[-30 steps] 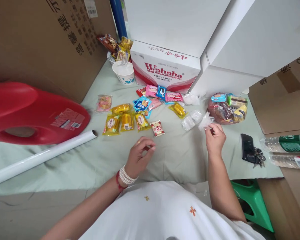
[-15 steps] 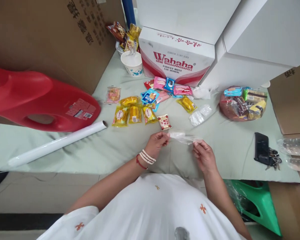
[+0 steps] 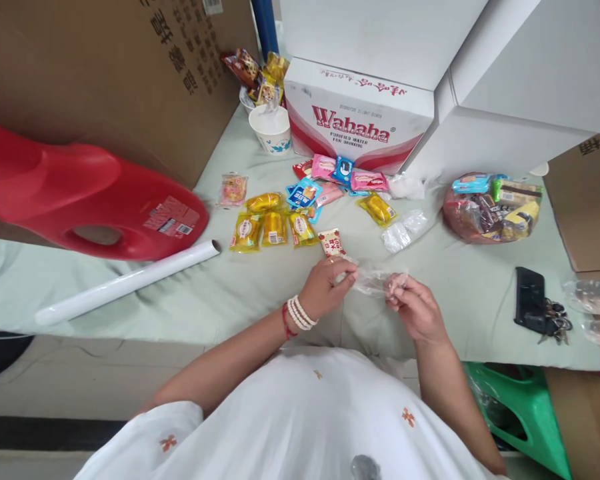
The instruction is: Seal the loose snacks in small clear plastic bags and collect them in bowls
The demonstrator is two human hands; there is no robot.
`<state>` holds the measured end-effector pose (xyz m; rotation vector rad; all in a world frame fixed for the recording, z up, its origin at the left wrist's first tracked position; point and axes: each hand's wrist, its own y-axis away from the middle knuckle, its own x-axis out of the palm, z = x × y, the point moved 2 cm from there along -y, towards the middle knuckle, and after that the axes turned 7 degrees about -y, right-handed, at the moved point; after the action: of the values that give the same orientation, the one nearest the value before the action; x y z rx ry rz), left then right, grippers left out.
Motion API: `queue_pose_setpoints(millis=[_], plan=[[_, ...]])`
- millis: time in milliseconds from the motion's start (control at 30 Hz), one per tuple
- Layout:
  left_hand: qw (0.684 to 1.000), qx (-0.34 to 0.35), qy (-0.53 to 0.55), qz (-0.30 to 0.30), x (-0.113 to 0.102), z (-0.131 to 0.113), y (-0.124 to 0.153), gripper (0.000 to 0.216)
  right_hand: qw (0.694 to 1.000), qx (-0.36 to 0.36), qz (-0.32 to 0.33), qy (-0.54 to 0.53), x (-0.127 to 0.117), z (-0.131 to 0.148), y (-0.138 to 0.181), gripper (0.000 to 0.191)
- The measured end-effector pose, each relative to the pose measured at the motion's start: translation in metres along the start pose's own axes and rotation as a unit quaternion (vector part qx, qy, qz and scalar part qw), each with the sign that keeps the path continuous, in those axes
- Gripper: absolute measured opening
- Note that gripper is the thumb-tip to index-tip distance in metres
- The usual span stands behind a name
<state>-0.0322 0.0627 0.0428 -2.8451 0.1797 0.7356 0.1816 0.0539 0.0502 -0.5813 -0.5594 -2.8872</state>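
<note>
— Since half a second ago both hands have drawn closer; the thin clear plastic bag (image 3: 375, 280) is bunched between them, no longer stretched out.

— Who grips it?

— Its one end is pinched in the left hand (image 3: 327, 287), fingers closed on it; the right hand (image 3: 415, 308) pinches the other; it hangs just above the pale green cloth (image 3: 230, 297), near the person's body.

— Around it?

— One small red-and-white snack packet (image 3: 333, 241) lies just beyond the left hand; the yellow snack packets (image 3: 273, 228) sit further left; the black phone with keys (image 3: 530, 305) is well off right.
</note>
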Motion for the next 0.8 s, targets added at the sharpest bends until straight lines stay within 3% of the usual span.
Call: queue_pose_setpoints(millis=[100,200,300,433,533,633,700,800], plan=[[0.997,-0.052,0.044,-0.023,-0.007,0.003,0.001,0.025,0.998,-0.04,-0.04,0.014,-0.013,0.018,-0.005,0.023],[0.992,-0.084,-0.003,-0.098,-0.01,0.002,0.008,0.027,0.992,-0.078,-0.095,0.02,-0.012,0.019,-0.01,0.029],[0.975,-0.065,-0.119,-0.177,-0.005,-0.004,0.017,0.025,0.99,-0.087,-0.104,0.036,0.012,-0.001,-0.009,0.046],[0.966,0.004,-0.186,-0.18,0.005,-0.011,0.024,0.021,0.99,-0.056,-0.044,0.122,0.054,-0.03,-0.011,0.038],[0.974,-0.033,-0.124,-0.188,0.0,-0.005,0.022,0.02,0.987,-0.082,-0.051,0.129,0.06,-0.034,-0.019,0.025],[0.97,-0.131,0.019,-0.206,-0.014,0.011,0.015,0.024,0.994,-0.061,-0.06,0.072,0.041,-0.024,-0.027,0.018],[0.954,-0.176,0.088,-0.224,-0.023,0.021,0.011,0.028,0.998,-0.015,-0.063,0.023,0.026,-0.015,-0.029,0.019],[0.943,-0.179,0.082,-0.269,-0.03,0.022,0.011,0.026,0.997,0.019,-0.071,-0.021,0.02,-0.007,-0.026,0.029]])
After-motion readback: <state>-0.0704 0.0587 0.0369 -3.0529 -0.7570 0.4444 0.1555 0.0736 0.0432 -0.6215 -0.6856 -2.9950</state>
